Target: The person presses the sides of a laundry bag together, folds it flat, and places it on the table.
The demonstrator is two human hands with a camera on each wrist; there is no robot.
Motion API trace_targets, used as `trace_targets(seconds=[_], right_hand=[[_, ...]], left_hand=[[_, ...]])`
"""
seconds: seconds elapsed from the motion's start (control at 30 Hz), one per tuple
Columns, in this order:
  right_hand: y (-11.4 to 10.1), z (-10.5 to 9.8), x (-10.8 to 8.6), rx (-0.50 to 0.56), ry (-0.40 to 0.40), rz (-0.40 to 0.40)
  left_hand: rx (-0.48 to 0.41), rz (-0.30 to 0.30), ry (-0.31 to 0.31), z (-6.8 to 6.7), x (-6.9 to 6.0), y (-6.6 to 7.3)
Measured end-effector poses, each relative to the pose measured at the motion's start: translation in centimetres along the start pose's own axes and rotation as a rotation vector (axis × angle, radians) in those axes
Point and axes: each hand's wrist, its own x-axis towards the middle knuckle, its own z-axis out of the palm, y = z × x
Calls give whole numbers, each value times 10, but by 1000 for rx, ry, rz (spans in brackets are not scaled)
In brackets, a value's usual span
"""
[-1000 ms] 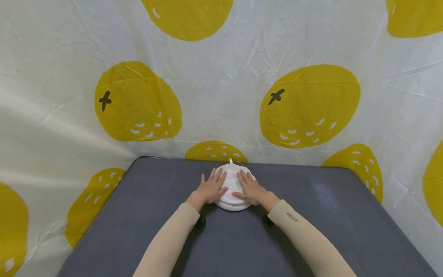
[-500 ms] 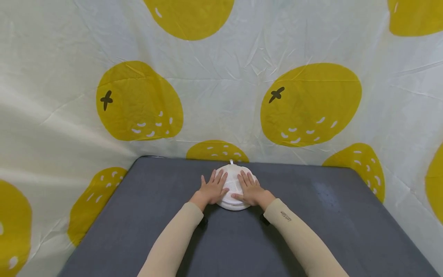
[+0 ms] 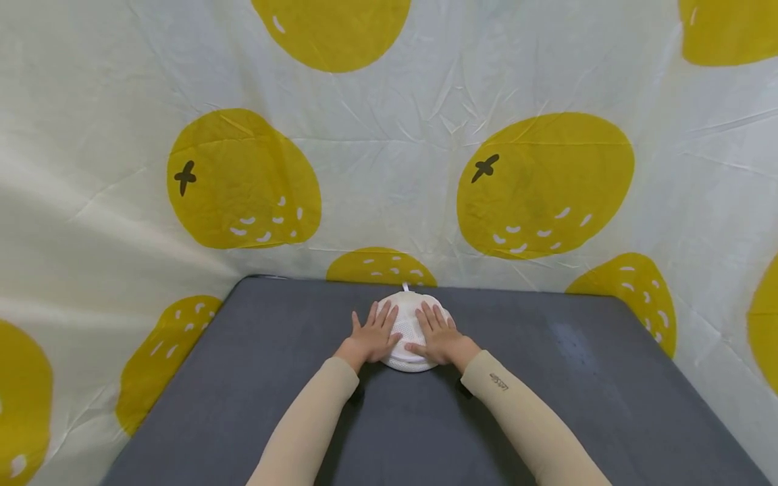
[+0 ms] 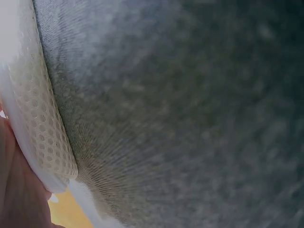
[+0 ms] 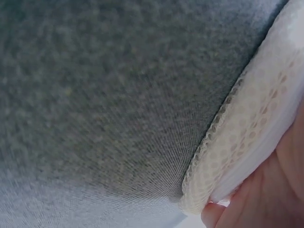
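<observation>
A round, flattened white mesh laundry bag [image 3: 410,332] lies on the grey table, with a small white loop [image 3: 405,287] at its far edge. My left hand [image 3: 372,335] rests on its left side, fingers spread and straight. On the right side my right hand [image 3: 442,337] lies in the same way, thumb pointing inward. Between the two thumbs a strip of the bag stays visible. In the left wrist view the honeycomb mesh side [image 4: 40,114] shows beside the palm. The right wrist view has the mesh edge [image 5: 242,128] with a smooth white band next to the hand.
The grey cloth-covered table [image 3: 292,317] reaches back to a hanging white curtain [image 3: 389,175] printed with large yellow fruit. The curtain also runs along the left and right sides. Beige sleeves [image 3: 310,418] cover both forearms.
Both hands stay flat on the mesh bag. The forearms have drawn slightly closer together, and the right hand has shifted a little lower in view. The bag's outline has barely changed.
</observation>
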Motion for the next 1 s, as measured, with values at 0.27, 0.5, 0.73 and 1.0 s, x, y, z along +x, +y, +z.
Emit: trace_targets(seconds=[0.27,0.5,0.73,1.0], right_hand=[[0,0,0,8,16,11],[-2,2,-3,14,-12,9],[2,-5,-3,20,-1,-40],[9,-26,-10,-17,8,-132]], left_hand=[[14,-14,-49,-7,0,1],[-12,-15,-74,-7,-6,4],[-11,14,-23,-5,-1,-1],[4,83,-56,-8,-2,-11]])
